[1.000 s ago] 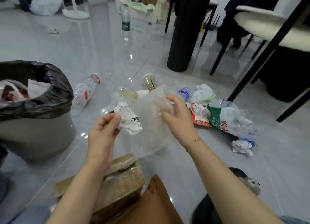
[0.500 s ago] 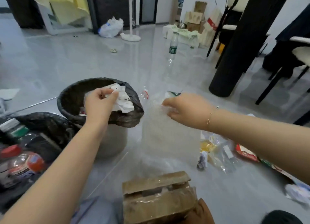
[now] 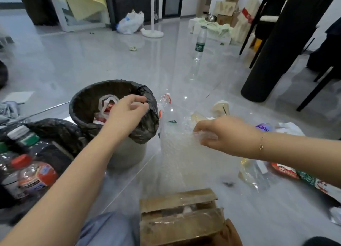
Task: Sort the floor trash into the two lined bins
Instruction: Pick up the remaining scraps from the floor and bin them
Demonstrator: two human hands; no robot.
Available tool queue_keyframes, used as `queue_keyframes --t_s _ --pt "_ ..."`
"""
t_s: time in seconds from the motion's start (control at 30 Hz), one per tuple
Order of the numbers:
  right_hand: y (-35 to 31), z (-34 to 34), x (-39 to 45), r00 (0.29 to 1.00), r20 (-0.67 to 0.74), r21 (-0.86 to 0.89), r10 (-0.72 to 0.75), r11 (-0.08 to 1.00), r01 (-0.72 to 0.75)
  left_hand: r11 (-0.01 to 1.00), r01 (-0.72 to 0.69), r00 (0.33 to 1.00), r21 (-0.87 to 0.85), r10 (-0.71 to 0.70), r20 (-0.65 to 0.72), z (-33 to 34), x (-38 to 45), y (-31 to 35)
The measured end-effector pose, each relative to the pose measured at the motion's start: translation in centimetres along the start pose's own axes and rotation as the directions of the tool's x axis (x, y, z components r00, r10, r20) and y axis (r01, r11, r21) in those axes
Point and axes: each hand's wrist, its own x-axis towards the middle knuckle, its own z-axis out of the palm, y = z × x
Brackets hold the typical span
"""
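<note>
we note the right hand (image 3: 219,133) pinching the bubble wrap (image 3: 177,153), which hangs lengthwise at frame centre, just right of the grey bin (image 3: 114,120), where the left hand (image 3: 127,115) hovers, fingers loosely curled, empty.

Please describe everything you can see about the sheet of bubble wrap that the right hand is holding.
The bubble wrap is a clear, soft plastic sheet covered with small air bubbles. It hangs down loosely from the right hand, whose fingers pinch its upper edge. Its lower part reaches toward the cardboard box; whether they touch is unclear. It hangs just right of the grey bin with the black liner. Floor trash shows dimly through it.
</note>
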Motion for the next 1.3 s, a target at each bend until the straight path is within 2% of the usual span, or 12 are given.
queue_keyframes --t_s 0.13,0.23,0.37,0.5,0.6,0.7,0.8,0.93,1.0,1.07,1.17,1.3 --pt "1.6 0.9 -1.3 0.999 -0.027 0.256 0.046 0.966 -0.038 0.963 0.016 0.959 -0.267 0.061 0.278 4.0 -5.5 0.4" --pt "2.3 1.2 -2.3 1.000 -0.025 0.317 0.013 0.949 -0.005 0.990 -0.059 0.922 -0.128 0.103 0.374 6.1 -8.2 -1.1" --pt "2.6 0.7 -4.3 0.991 -0.081 0.149 -0.102 0.982 0.114 0.907 -0.388 0.837 0.162 0.273 0.475 7.9 -9.1 -1.2" --pt "2.4 1.0 -7.0 0.902 -0.263 -0.078 -0.342 0.940 0.333 0.856 -0.477 0.860 0.200 0.408 0.309 9.7 -10.0 -0.5" --pt "2.8 1.7 -9.0 0.883 -0.313 0.005 -0.351 0.928 0.371 0.904 -0.426 0.900 0.038 0.419 0.119 10.2 -11.6 -1.1" --pt "3.3 2.1 -11.2 0.909 -0.306 0.166 -0.282 0.925 0.343 0.947 -0.277 0.960 -0.161 0.278 -0.013 9.7 -13.7 -2.7" --pt "3.9 2.9 -12.8 0.967 -0.219 0.332 -0.127 0.923 0.196 0.901 -0.088 0.995 -0.425 0.096 -0.002 8.5 -15.3 -4.8" --pt "3.9 5.0 -13.9 0.980 -0.183 0.400 -0.074 0.905 0.143 0.870 -0.004 0.999 -0.493 0.030 0.044 7.8 -17.8 -6.6" --pt "3.2 5.3 -14.5 0.965 -0.206 0.374 -0.161 0.898 0.230 0.912 -0.101 0.990 -0.397 0.132 0.052 7.5 -18.9 -7.4" --pt "2.5 5.2 -15.2 0.947 -0.190 0.340 -0.260 0.887 0.312 0.964 -0.217 0.972 -0.156 0.227 0.050 7.2 -19.1 -7.8" --pt "1.6 5.0 -15.9 0.906 -0.182 0.262 -0.382 0.869 0.419 0.928 -0.365 0.931 0.073 0.361 0.060 6.7 -18.3 -8.1" --pt "1.5 4.0 -16.1 0.910 -0.187 0.296 -0.370 0.862 0.412 0.862 -0.498 0.864 0.093 0.485 0.136 6.2 -18.6 -7.8"
